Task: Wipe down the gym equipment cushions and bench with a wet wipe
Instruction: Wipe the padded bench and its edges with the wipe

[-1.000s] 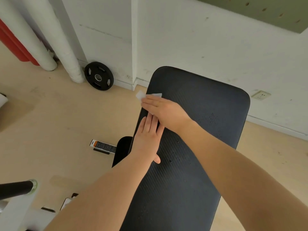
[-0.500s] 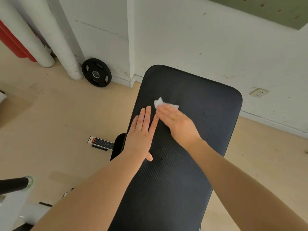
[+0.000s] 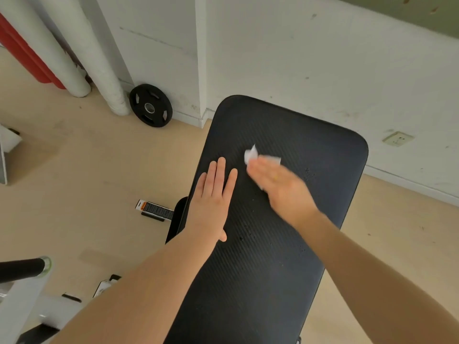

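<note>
While the left hand (image 3: 213,194) lies flat with fingers straight on the black ribbed bench pad (image 3: 260,269), apparently to steady it, the right hand (image 3: 278,184) presses a crumpled white wet wipe (image 3: 251,154) onto the pad's upper middle; its fingers are blurred.

Left hand (image 3: 213,194): flat, palm down, fingers straight and close together, pointing away from the body; thumb tucked out at the near side. Left forearm runs in from lower left. Right hand (image 3: 278,187): palm down, fingers extended and angled toward the upper left, motion-blurred. Right forearm enters from lower right. Hands lie near each other, not touching; both forearms bare.
</note>
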